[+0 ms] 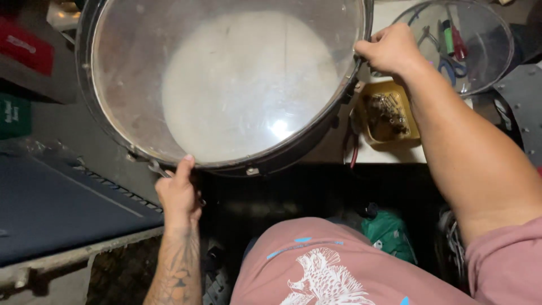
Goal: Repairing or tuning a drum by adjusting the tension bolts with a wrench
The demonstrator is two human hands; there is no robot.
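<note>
A large drum [226,85] with a worn clear head and a dark metal rim fills the upper middle of the head view, tilted toward me. My left hand [179,192] grips its lower rim near a lug, with a small metal wrench [160,169] poking out by my thumb. My right hand [390,51] holds the rim at the upper right edge. My forearms and pink shirt take up the lower right.
A yellow tray [415,127] of metal hardware sits on a white table right of the drum. Behind it lies a second clear drum head [485,34] with scissors and tools under it. A dark case [51,209] lies at the left, a green bag [389,234] below.
</note>
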